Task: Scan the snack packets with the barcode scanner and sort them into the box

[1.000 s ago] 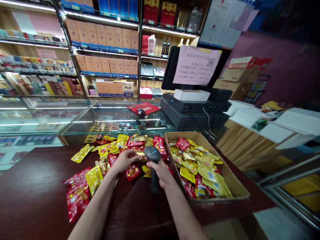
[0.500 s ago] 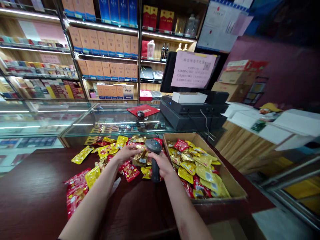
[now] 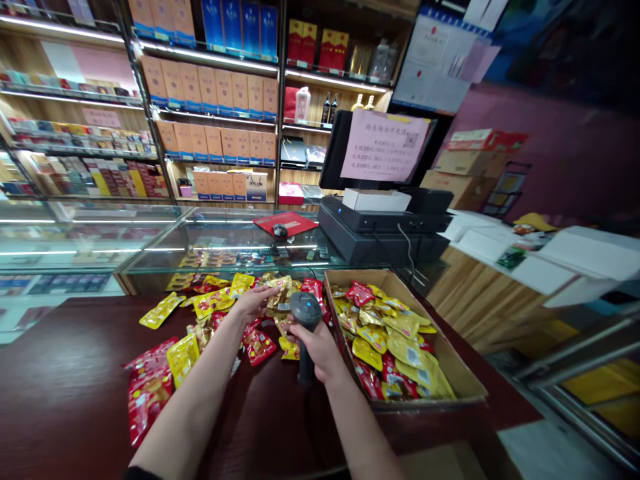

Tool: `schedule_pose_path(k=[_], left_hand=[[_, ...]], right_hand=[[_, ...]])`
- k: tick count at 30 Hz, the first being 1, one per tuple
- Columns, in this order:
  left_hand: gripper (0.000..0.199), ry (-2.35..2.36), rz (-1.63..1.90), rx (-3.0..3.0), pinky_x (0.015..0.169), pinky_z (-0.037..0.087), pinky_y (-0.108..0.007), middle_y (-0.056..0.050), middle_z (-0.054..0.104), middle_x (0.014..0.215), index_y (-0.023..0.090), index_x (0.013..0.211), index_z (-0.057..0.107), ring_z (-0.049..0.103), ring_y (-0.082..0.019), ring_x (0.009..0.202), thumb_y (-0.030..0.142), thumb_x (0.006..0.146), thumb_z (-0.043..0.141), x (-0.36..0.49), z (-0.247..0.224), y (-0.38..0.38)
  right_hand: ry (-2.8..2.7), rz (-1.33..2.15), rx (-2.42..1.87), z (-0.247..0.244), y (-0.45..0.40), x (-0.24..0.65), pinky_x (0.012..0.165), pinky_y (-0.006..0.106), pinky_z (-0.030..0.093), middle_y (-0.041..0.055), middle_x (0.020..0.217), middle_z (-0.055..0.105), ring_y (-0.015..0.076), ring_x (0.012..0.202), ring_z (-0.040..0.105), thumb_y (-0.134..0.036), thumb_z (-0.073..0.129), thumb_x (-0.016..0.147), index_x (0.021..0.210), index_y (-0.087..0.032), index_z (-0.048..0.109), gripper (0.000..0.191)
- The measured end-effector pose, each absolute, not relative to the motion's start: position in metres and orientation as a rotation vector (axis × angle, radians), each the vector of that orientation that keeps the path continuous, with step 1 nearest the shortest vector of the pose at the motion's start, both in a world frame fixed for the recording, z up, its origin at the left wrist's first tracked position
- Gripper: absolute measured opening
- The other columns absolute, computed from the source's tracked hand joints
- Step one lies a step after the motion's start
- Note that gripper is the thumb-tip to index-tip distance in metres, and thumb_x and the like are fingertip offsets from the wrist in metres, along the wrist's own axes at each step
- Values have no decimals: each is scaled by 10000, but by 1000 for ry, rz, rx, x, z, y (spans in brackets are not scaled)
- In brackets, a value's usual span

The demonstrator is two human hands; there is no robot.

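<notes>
My right hand is wrapped around the handle of a dark barcode scanner, whose head points away from me with a small blue light on top. Just left of it, my left hand is closed on the edge of a gold snack packet with a white label facing up. Red and yellow packets are strewn around both hands, among them a red packet under my left wrist and a yellow packet beside my left forearm. My left fingertips are partly hidden by the packet.
A cardboard box full of packets stands right of the scanner. Behind are a glass counter, a mouse on a red pad and a monitor with a pink sheet. A loose yellow packet lies left on the brown table.
The scanner and my right hand have come slightly lower and nearer to me. The gold packet in my left hand now shows more of its face and label.
</notes>
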State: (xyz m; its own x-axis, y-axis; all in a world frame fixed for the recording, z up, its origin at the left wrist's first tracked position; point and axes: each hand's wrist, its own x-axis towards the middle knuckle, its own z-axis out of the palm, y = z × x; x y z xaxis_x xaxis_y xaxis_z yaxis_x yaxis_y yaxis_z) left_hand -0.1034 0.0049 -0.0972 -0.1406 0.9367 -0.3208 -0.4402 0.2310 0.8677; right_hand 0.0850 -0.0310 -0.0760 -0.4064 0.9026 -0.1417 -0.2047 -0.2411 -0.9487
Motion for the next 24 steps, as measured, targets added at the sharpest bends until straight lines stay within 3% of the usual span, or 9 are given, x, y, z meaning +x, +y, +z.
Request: schedule_pose_path(k=[7,18,24], left_hand=[[281,1158,1353,546,513,496,-203,-26,685,720,145,798,660,594,-98,541,263,589,805,-101,-88,14],[259,1199,1353,494,424,423,-157,-14,677,671,152,745,649,579,-85,507,236,566,816,-95,-82,8],[313,1189,1362,497,456,444,-160,-24,687,717,146,769,646,588,-83,528,238,534,832,-94,-84,11]], right_hand=[[-1234,1820,-1069,-72,-43,78,371,205,389,-28,505,522,116,432,525,-270,647,619,673,-149,553,163],[-1301,1777,-1088,-83,-44,74,356,205,361,-50,431,458,86,374,435,-275,599,650,616,-159,532,138],[-1271,1794,-1069,-82,-45,74,349,197,353,-54,429,459,84,367,433,-285,604,639,625,-163,522,148]])
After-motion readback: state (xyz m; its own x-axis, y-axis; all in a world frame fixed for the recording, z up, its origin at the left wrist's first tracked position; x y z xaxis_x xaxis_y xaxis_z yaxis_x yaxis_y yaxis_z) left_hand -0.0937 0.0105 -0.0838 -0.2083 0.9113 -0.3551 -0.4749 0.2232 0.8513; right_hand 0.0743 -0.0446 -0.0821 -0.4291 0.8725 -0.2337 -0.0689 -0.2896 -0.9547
